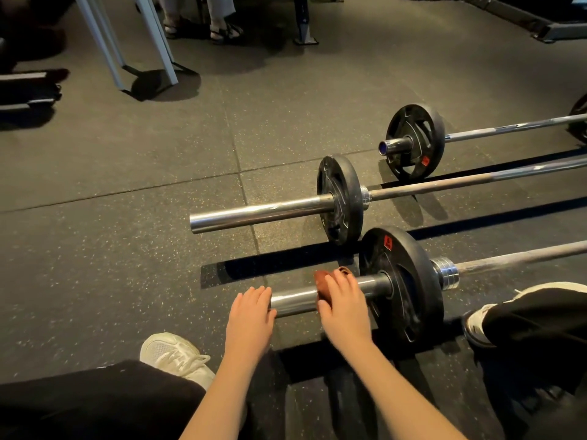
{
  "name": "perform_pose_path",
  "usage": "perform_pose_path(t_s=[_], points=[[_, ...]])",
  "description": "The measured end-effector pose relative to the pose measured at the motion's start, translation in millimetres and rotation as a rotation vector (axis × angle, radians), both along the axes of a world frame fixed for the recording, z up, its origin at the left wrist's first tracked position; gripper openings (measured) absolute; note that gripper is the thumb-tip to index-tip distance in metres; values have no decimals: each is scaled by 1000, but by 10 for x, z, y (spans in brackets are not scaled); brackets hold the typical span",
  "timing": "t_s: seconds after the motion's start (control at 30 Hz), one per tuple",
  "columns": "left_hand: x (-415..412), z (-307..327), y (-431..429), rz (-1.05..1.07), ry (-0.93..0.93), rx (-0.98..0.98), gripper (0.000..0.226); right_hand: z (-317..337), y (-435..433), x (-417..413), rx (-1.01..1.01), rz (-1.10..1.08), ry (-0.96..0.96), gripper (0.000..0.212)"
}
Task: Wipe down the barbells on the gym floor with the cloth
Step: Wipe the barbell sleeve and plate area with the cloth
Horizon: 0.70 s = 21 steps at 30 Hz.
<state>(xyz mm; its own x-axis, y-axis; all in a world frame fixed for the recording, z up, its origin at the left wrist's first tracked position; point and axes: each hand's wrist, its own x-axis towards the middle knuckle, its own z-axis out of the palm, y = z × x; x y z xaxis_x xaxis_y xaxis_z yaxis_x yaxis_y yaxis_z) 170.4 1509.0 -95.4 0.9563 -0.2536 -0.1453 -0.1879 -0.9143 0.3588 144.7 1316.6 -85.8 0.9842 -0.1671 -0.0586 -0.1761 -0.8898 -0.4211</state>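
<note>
Three barbells lie side by side on the dark rubber floor. The nearest barbell [297, 301] has a chrome sleeve and a black plate [405, 290]. My right hand [344, 304] holds a brown cloth [325, 281] wrapped around that sleeve, close to the plate. My left hand [251, 312] rests over the sleeve's free end with its fingers relaxed. The middle barbell [263, 212] and the far barbell [397, 146] lie beyond, untouched.
My white shoes [176, 355] stand on either side of the near bar, the other shoe [476, 322] right of the plate. A person's sandalled feet [222, 30] and white frame legs [139, 49] stand at the back. Machine bases sit at the far right and left edges.
</note>
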Motion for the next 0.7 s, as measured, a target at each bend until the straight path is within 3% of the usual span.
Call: perform_pose_path(t_s=[0.17,0.27,0.37,0.47,0.57,0.7], points=[[-19,21,-32,48,-12,-45,45,80,122,111,121,218,40,46],[12,114,-119,42,-37,-119,49,72,-189,156,218,25,-7,43],[106,217,-378,-55,-9,-203,60,30,-462,78,73,-36,74,43],[133,180,-680,-208,0,-88,65,-8,-549,11,2,60,128,46],[111,96,-832,-230,-65,38,67,-26,-579,-11,-21,86,127,47],[143,59,-771,-291,-89,50,68,-56,-659,-52,6,94,107,49]])
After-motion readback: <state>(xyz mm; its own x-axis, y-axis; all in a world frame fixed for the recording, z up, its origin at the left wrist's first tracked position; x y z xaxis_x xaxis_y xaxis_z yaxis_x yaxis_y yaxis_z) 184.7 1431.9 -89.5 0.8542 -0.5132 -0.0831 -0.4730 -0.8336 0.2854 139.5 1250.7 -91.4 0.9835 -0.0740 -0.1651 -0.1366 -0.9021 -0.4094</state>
